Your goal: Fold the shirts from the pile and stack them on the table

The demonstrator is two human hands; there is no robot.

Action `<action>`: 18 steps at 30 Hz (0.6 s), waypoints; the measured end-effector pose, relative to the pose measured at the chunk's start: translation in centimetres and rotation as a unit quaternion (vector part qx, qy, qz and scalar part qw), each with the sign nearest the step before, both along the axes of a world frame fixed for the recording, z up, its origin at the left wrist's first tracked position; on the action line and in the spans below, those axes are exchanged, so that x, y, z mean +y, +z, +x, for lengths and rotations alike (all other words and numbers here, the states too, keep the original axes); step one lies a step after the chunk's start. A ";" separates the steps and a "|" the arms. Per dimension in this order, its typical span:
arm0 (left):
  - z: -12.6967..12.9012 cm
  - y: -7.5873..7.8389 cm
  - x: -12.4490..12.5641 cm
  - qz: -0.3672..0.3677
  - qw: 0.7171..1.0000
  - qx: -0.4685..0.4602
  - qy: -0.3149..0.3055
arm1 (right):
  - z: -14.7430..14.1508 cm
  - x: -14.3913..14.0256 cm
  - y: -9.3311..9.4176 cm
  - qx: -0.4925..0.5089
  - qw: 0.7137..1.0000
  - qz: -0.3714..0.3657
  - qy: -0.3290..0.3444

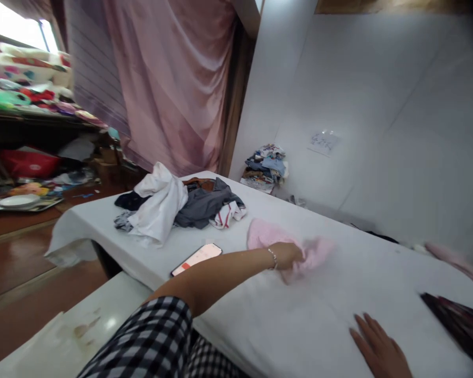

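Observation:
My left hand (287,255), with a bracelet at the wrist, is closed on a pink cloth (266,232) on the white-covered table (299,325). The cloth is bunched at my fingers, and its right part is blurred by motion. My right hand (378,344) lies on the table at the lower right, fingers stretched out, holding nothing. A phone with a lit screen (199,257) lies beyond my left forearm. Past it is a loose heap of clothes, with a white garment (157,202), a dark grey garment (201,205) and a red-striped white piece (227,214).
A stack of folded clothes (266,165) stands at the table's far edge by the wall. Dark folded fabric (453,320) lies at the right. A pink curtain (173,79) hangs behind. A low white surface (82,325) adjoins the table at lower left.

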State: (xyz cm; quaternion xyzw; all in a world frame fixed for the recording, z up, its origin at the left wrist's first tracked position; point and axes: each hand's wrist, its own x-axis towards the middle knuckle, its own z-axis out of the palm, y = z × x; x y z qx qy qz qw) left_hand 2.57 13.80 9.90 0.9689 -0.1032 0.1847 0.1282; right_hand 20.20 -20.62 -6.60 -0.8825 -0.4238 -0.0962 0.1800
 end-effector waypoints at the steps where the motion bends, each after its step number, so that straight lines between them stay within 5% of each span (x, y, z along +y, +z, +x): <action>1: -0.6 -1.4 -1.2 -0.010 1.000 0.017 -0.019 | -0.7 0.4 0.6 0.002 0.999 -0.008 -0.037; 5: -3.0 -3.8 -3.6 -0.077 0.997 0.028 0.002 | -2.8 1.4 2.4 0.018 0.996 -0.052 -0.074; 10: -3.3 -2.9 -2.6 -0.157 0.964 -0.015 0.216 | -3.7 1.7 3.8 0.041 0.995 -0.062 -0.067; 13: -2.3 -3.1 -1.4 -0.180 0.938 -0.001 0.297 | -3.9 1.6 4.3 0.044 0.998 -0.022 -0.049; 18: -1.4 -4.8 -1.1 -0.223 0.914 0.037 0.338 | -4.8 1.7 5.6 0.080 0.992 0.101 -0.005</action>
